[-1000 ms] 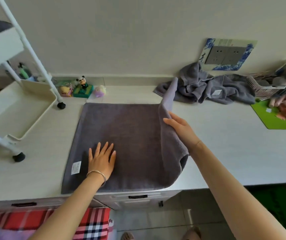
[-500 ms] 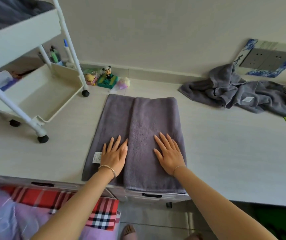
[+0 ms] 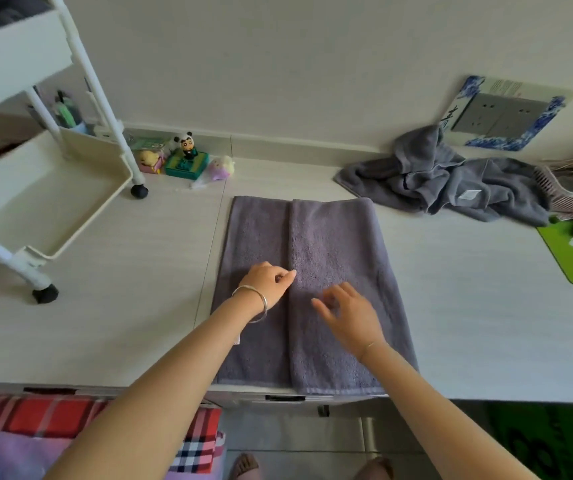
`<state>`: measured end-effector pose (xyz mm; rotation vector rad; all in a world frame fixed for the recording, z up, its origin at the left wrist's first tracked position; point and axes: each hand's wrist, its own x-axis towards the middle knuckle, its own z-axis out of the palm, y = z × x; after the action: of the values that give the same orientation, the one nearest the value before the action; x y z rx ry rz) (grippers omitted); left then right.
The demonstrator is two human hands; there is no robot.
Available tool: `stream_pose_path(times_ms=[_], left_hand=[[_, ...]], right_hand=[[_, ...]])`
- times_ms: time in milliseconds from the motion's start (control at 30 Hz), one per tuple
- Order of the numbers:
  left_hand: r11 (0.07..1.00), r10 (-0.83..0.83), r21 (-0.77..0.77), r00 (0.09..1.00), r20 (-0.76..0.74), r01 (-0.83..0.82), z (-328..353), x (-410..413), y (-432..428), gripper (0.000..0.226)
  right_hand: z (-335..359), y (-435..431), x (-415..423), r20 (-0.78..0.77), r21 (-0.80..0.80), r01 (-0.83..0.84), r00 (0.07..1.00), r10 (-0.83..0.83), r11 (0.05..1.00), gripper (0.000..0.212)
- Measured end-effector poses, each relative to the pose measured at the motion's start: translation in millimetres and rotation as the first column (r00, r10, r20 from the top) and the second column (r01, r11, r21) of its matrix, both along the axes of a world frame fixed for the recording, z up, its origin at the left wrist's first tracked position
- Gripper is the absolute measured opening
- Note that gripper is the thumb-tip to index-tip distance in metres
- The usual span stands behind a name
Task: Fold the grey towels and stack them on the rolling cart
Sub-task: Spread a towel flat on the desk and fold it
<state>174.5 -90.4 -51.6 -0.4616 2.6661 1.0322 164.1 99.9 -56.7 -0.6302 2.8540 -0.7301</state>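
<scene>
The left hand (image 3: 266, 283) pinches the folded edge of the grey towel (image 3: 333, 244) on the bench (image 3: 122, 289), while the right hand (image 3: 351, 315) hovers loosely open just beside it.

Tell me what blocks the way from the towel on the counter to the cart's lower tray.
Nothing visible does. The folded towel lies under both hands; the counter between it and the cart tray is bare, and the toys sit behind that path.

Single head-worn wide-angle view, looking forward and steeply down over counter (image 3: 468, 323) toward wall; close, arm's reach. Edges bowed, probably lens distortion. Floor visible below.
</scene>
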Motion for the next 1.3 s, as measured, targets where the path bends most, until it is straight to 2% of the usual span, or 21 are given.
stream_pose_path(times_ms=[100, 200, 300, 367, 433, 500, 567, 633, 667, 767, 867, 1000, 1167, 1300], left_hand=[[0.959, 0.081, 0.269, 0.996, 0.045, -0.09, 2.6, -25.3, 0.7, 0.024], [0.848, 0.151, 0.487, 0.976, 0.154, -0.209, 4.7, -42.1, 1.1, 0.015], [0.765, 0.126, 0.61, 0.976, 0.176, -0.208, 7.2, -48.4, 3.4, 0.051], [0.747, 0.108, 0.648, 0.989, 0.101, -0.148, 17.6, -48.3, 4.9, 0.057], [0.707, 0.111, 0.702, 0.994, 0.011, -0.087, 36.3, -49.8, 2.3, 0.056], [0.648, 0.136, 0.761, 0.989, -0.065, -0.039, 58.6, -48.3, -9.2, 0.055], [0.601, 0.164, 0.799, 0.979, -0.124, 0.0, 74.9, -43.8, -28.1, 0.055], [0.615, 0.197, 0.789, 0.965, -0.17, 0.013, 75.0, -36.0, -56.4, 0.054], [0.633, 0.224, 0.774, 0.961, -0.16, -0.018, 67.6, -31.3, -71.7, 0.052], [0.761, 0.357, 0.584, 0.934, -0.013, -0.283, 21.0, -10.2, -104.4, 0.042], [0.77, 0.465, 0.458, 0.882, 0.074, -0.444, -21.1, 12.6, -114.9, 0.025], [0.785, 0.468, 0.424, 0.881, 0.074, -0.452, -31.0, 19.3, -117.1, 0.036], [0.819, 0.458, 0.373, 0.888, 0.032, -0.436, -23.3, 29.0, -107.5, 0.05], [0.903, 0.256, 0.316, 0.955, 0.151, -0.291, -21.3, 49.7, -99.9, 0.058]], right_hand=[[0.3, -32.1, 16.7, 0.147, 0.049, 0.073, 0.986, -0.079, 0.996, 0.04], [-6.1, -45.0, 19.5, 0.07, 0.165, 0.053, 0.995, -0.065, 0.985, 0.041], [-1.7, -45.9, 21.0, 0.084, 0.191, 0.026, 0.996, -0.043, 0.981, 0.025], [11.5, -40.3, 19.3, 0.159, 0.062, 0.091, 0.982, -0.1, 0.994, 0.023], [33.4, -35.8, 13.4, 0.175, -0.14, 0.142, 0.978, -0.117, 0.98, 0.028], [60.6, -42.2, 12.4, 0.082, -0.311, 0.105, 0.993, -0.084, 0.944, 0.033], [80.9, -59.3, 16.7, -0.022, -0.38, 0.037, 0.999, -0.049, 0.924, 0.039], [81.6, -85.3, 23.5, -0.048, -0.368, -0.018, 0.999, 0.0, 0.93, 0.037], [75.0, -99.3, 27.6, -0.01, -0.342, -0.042, 0.999, 0.041, 0.939, 0.031], [36.3, -131.4, 38.1, 0.211, -0.189, -0.135, 0.962, 0.175, 0.973, 0.019], [4.0, -138.6, 46.1, 0.337, -0.156, -0.187, 0.913, 0.23, 0.97, 0.018], [-7.0, -127.4, 40.7, 0.279, -0.244, -0.075, 0.949, 0.144, 0.967, 0.013], [-4.2, -104.1, 16.1, 0.093, -0.32, 0.026, 0.996, 0.004, 0.947, 0.005], [-9.4, -76.3, -1.2, 0.006, -0.344, 0.099, 0.995, -0.103, 0.934, 0.013]])
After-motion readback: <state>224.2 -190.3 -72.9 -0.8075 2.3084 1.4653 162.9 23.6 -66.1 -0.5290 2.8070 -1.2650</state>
